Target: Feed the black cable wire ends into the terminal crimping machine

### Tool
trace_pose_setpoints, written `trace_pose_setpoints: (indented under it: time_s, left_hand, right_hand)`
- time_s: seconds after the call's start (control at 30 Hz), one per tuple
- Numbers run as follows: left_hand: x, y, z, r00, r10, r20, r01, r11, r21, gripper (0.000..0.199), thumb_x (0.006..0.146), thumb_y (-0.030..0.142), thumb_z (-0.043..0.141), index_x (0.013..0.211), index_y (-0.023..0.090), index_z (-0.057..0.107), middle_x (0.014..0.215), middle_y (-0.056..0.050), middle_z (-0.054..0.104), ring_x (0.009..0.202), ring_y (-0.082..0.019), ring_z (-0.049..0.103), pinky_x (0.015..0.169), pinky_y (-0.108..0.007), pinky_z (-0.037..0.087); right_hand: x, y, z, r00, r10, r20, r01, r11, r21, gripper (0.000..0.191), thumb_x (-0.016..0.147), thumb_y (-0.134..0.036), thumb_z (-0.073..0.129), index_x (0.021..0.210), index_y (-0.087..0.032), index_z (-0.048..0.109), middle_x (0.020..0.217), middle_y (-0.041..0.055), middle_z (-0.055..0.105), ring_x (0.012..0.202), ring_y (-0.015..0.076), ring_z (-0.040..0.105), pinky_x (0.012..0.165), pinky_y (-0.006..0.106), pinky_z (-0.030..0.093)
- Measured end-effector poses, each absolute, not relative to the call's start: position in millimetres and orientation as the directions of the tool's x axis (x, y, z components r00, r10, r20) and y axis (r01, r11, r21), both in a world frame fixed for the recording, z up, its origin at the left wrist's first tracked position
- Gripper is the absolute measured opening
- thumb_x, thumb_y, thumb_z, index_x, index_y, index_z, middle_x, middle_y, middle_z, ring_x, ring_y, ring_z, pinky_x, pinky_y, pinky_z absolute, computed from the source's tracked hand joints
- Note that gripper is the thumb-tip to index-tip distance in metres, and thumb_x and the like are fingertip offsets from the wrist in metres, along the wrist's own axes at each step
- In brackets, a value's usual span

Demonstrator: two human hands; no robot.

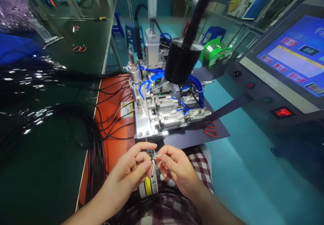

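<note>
My left hand [134, 166] pinches the end of a thin cable between thumb and fingers, its index finger stretched out above. Close against it, my right hand [174, 162] is closed on the fine red and white wire ends [158, 157] of that cable. Both hands meet in front of a metal machine [146, 130] with cylinders and blue air tubes. Below them a label with a yellow stripe [148, 186] shows on the machine's front. The cable's black part is mostly hidden by my fingers.
Black cables [96, 150] lie bundled on the dark green table [50, 157] and run across an orange board [113, 127]. Red-handled scissors [211, 129] rest on the machine's dark plate; another red-handled pair [79, 49] lies on the table. A green wire spool [215, 53] and control screen [296, 54] stand right.
</note>
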State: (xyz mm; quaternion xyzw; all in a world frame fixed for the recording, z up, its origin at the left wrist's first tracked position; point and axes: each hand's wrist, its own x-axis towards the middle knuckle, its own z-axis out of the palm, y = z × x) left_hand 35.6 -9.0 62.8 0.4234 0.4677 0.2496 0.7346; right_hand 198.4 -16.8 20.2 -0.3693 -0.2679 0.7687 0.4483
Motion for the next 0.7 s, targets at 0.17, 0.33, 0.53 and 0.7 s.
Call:
trace_pose_setpoints:
  time_s: [0.17, 0.33, 0.53, 0.7]
  left_hand:
    - [36, -10, 63, 0.387, 0.792, -0.472, 0.036, 0.499, 0.866, 0.034, 0.086, 0.037, 0.056, 0.116, 0.024, 0.046, 0.065, 0.007, 0.048, 0.045, -0.004, 0.026, 0.039, -0.016, 0.02]
    - [38, -8, 62, 0.327, 0.759, -0.563, 0.048, 0.582, 0.812, 0.028, 0.081, 0.043, 0.06, 0.096, 0.021, 0.057, 0.048, 0.009, 0.037, 0.043, -0.006, 0.025, 0.04, -0.018, 0.018]
    - [44, -10, 58, 0.218, 0.754, -0.62, -0.009, 0.637, 0.771, 0.028, 0.075, 0.045, 0.066, 0.075, 0.019, 0.056, 0.045, 0.01, 0.029, 0.042, -0.005, 0.016, 0.04, -0.019, 0.011]
    - [43, -13, 48, 0.221, 0.726, -0.651, -0.072, 0.678, 0.731, 0.028, 0.078, 0.047, 0.063, 0.078, 0.02, 0.054, 0.047, 0.01, 0.026, 0.043, -0.006, 0.015, 0.039, -0.019, 0.009]
  right_hand:
    - [189, -20, 20, -0.29, 0.904, -0.312, -0.399, -0.411, -0.819, 0.022, 0.072, -0.035, 0.072, 0.073, -0.017, 0.059, 0.055, -0.0055, 0.053, 0.044, 0.0059, 0.042, 0.045, 0.019, 0.033]
    - [188, -22, 24, -0.215, 0.939, -0.269, -0.241, -0.318, -0.917, 0.018, 0.073, -0.031, 0.069, 0.069, -0.017, 0.058, 0.061, -0.0038, 0.053, 0.051, 0.0079, 0.043, 0.048, 0.021, 0.036]
    - [188, -24, 31, -0.149, 0.954, -0.261, -0.084, -0.275, -0.958, 0.018, 0.073, -0.026, 0.066, 0.063, -0.018, 0.055, 0.058, -0.0043, 0.051, 0.051, 0.0089, 0.043, 0.05, 0.023, 0.036]
    - [178, -24, 25, -0.111, 0.941, -0.32, -0.105, -0.331, -0.938, 0.019, 0.076, -0.03, 0.065, 0.065, -0.017, 0.056, 0.057, -0.0041, 0.051, 0.05, 0.0083, 0.042, 0.05, 0.023, 0.035]
